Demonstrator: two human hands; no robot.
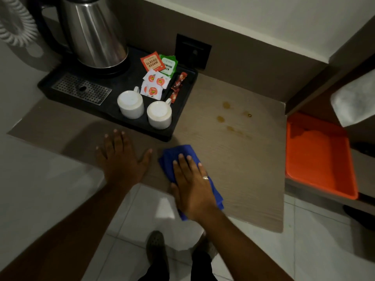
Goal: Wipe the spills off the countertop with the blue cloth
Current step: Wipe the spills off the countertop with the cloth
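Observation:
A folded blue cloth (178, 153) lies on the pale wood countertop (253, 169) near its front edge. My right hand (192, 185) lies flat on top of the cloth, palm down, fingers together. My left hand (121, 159) rests flat on the counter to the left of the cloth, fingers spread, holding nothing. Several amber spills (226, 105) dot the counter farther back and to the right, well apart from the cloth.
A black tray (182, 120) at the back left carries a steel kettle (95, 31), two upturned white cups (130, 104), tea sachets (152, 61) and a drip grate (81, 89). An orange tray (318, 157) sits right of the counter. My feet stand on the tiled floor below.

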